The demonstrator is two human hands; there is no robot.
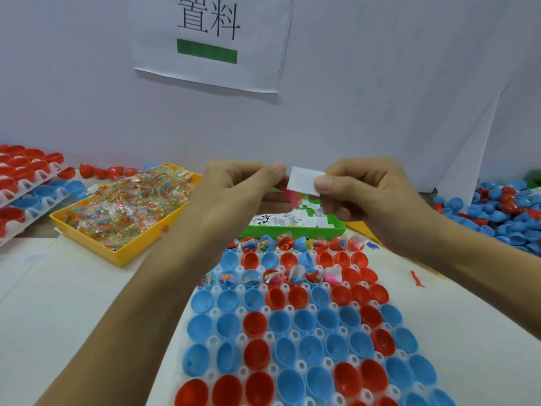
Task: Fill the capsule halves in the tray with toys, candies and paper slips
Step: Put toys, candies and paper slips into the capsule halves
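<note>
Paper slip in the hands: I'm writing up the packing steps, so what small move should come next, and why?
Probably lower the paper slip, pinched by the right hand with the left hand at its edge, into an unfilled capsule half in the tray. Only the far rows hold contents; nearer halves look empty.

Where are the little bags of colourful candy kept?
In the head view they fill the yellow tray at left, beside the person's left forearm, in front of stacked racks of red and blue capsule halves.
</note>
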